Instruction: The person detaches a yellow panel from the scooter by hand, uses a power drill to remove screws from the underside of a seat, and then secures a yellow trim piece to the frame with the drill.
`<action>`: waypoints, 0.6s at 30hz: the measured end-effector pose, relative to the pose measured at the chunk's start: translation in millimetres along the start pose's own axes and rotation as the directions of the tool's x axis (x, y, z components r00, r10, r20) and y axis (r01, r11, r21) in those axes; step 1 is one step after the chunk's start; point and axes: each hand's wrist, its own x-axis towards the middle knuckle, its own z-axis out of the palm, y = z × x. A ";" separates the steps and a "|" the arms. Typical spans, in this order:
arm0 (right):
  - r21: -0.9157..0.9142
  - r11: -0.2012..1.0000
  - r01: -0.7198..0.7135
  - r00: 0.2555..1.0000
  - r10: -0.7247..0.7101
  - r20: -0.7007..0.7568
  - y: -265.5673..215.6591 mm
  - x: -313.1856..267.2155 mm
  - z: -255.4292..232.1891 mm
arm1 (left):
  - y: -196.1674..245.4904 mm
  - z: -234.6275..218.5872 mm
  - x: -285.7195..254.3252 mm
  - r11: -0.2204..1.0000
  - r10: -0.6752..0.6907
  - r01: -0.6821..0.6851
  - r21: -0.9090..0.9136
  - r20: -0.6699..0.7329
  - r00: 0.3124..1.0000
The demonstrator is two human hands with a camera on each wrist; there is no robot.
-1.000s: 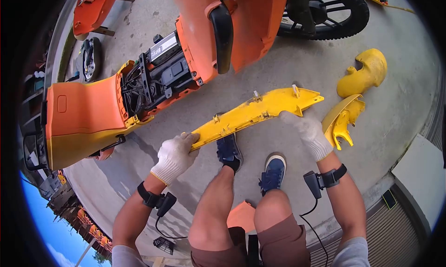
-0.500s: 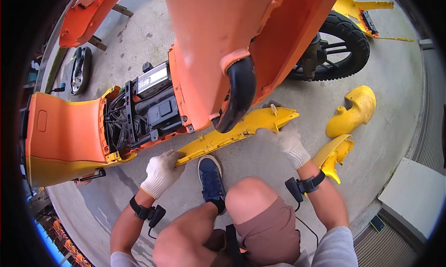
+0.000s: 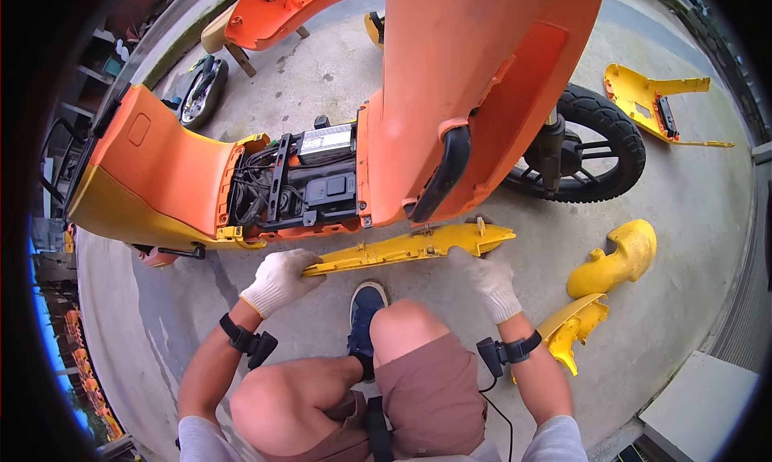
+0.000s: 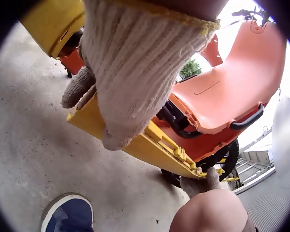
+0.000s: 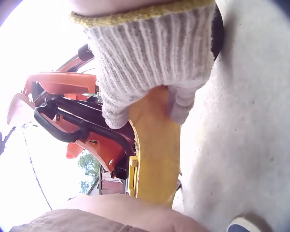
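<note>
The long yellow side panel [image 3: 386, 253] is now just beside the lower edge of the orange scooter [image 3: 426, 100], running nearly parallel to it — a second ago it slanted farther out from the scooter, over the person's shoes. The person has also sunk lower, with the knees bent up close to the panel. That brings the panel alongside the scooter's body, though no joined clip or fastener can be made out, so its weight seems to be still in the hands.

The left hand [image 3: 281, 279] grasps the end nearer the scooter's seat [image 3: 165, 160], thumb and fingers closed round the edge. The right hand [image 3: 486, 285] pinches the panel toward the end nearer the scooter's front wheel [image 3: 619, 152], with fingers on both faces.

Between the scooter's seat and its front shield, the battery bay [image 3: 322, 180] lies uncovered, cables showing. Out from the scooter's front wheel, on the person's side, are a curved yellow mudguard [image 3: 623, 257] and a yellow cowl piece [image 3: 572, 321] — just beside each other on the concrete.
</note>
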 end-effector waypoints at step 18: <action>-0.253 0.967 0.008 0.997 -0.028 -0.073 -37.2 3.9 18.9 | 107.5 19.5 51.9 0.888 0.452 -0.460 0.017 -0.219 0.865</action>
